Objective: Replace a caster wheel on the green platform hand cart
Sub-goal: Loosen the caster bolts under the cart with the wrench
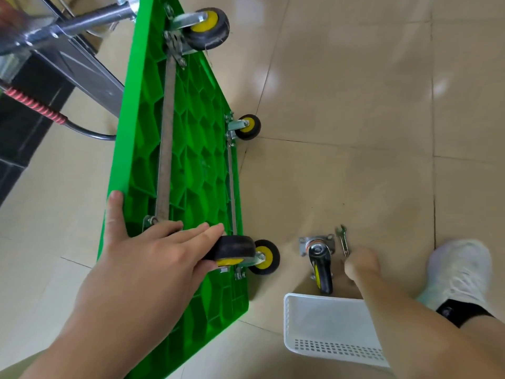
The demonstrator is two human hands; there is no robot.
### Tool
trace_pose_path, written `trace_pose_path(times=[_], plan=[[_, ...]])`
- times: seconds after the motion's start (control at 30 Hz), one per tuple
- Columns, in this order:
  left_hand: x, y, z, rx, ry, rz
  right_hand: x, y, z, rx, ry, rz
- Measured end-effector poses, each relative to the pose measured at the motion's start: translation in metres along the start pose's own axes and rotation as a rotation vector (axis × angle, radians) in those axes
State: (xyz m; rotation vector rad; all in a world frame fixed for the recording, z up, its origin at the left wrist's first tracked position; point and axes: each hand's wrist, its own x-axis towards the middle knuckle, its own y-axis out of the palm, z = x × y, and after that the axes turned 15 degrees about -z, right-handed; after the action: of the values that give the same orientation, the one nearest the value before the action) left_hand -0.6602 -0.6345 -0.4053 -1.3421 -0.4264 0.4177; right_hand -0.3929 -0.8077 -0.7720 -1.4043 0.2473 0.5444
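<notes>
The green platform cart point(185, 138) stands on its side with its ribbed underside facing right. Casters with yellow hubs sit at its corners. My left hand point(153, 258) lies on the near upper caster point(235, 250), fingers straight over the black tyre, thumb on the cart's green edge. A second near caster point(265, 257) is just behind it. A loose caster point(321, 258) with its mounting plate lies on the floor to the right. Beside it lies a small wrench point(342, 239). My right hand point(360, 262) is at the wrench's lower end, fingers curled and mostly hidden.
A white perforated plastic basket point(328, 324) sits on the tiled floor below the loose caster. My shoe point(459, 269) is at the right. The cart's metal handle point(82, 23) and a dark cabinet are at upper left, with a red-wrapped bar point(35, 105).
</notes>
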Motion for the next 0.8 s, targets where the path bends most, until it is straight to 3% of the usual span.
trace_pose_path(times=[0.27, 0.47, 0.63, 0.8], plan=[[0.001, 0.001, 0.000, 0.030, 0.036, -0.135, -0.024, -0.048, 0.002, 0.171, -0.091, -0.042], [0.000, -0.003, 0.001, -0.006, 0.003, -0.089, -0.074, -0.114, 0.031, 0.340, -0.248, -0.108], [-0.003, -0.017, 0.011, -0.305, -0.101, -0.145, -0.130, -0.167, 0.063, 0.415, -0.412, -0.134], [-0.015, -0.028, 0.044, -0.549, -0.211, -0.277, -0.192, -0.214, 0.093, 0.555, -0.486, -0.050]])
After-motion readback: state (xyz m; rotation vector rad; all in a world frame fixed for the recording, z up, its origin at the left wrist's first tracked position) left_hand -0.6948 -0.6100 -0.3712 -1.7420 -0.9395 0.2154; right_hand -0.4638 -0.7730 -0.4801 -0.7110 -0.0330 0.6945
